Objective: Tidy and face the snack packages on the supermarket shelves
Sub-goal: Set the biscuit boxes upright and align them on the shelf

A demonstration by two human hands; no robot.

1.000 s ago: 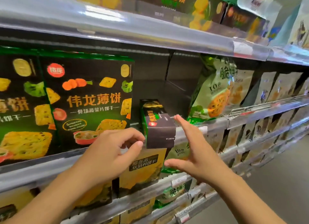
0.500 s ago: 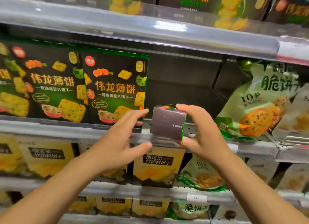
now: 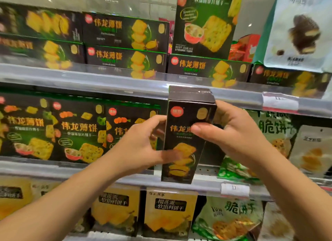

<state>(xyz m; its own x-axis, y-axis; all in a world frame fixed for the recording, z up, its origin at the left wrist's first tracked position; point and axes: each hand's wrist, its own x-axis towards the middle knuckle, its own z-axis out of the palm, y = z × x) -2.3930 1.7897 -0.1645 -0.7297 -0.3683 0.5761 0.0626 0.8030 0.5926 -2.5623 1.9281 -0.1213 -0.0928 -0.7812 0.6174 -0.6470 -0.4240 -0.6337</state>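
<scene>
You hold the narrow black cracker box [image 3: 186, 132] upright between both hands, printed face toward you, just off the front lip of the middle shelf [image 3: 111, 179]. That pose suits a check of the label before the box is set down; judged from the task, it probably belongs in a row of its own kind.

Your left hand [image 3: 142, 147] comes in from the box's left. The thumb lies across the lower front of the box and the fingers curl round its left edge, so it grasps the box.

Your right hand [image 3: 231, 132] comes in from the box's right. The thumb presses on the front at mid-height and the fingers wrap behind the right side, also grasping the box. Both forearms rise from below, wrists slightly bent inward.

Left of the box, on the same shelf, wide green-black cracker boxes [image 3: 79, 131] stand faced forward. Right of the box sit green biscuit bags [image 3: 274, 131].

Above the box, on the upper shelf [image 3: 125, 80], flat boxes of the same narrow design [image 3: 125, 59] lie stacked on their sides. That looks like its likely home.

Below the box, yellow durian-biscuit packs [image 3: 168, 210] face out.
</scene>
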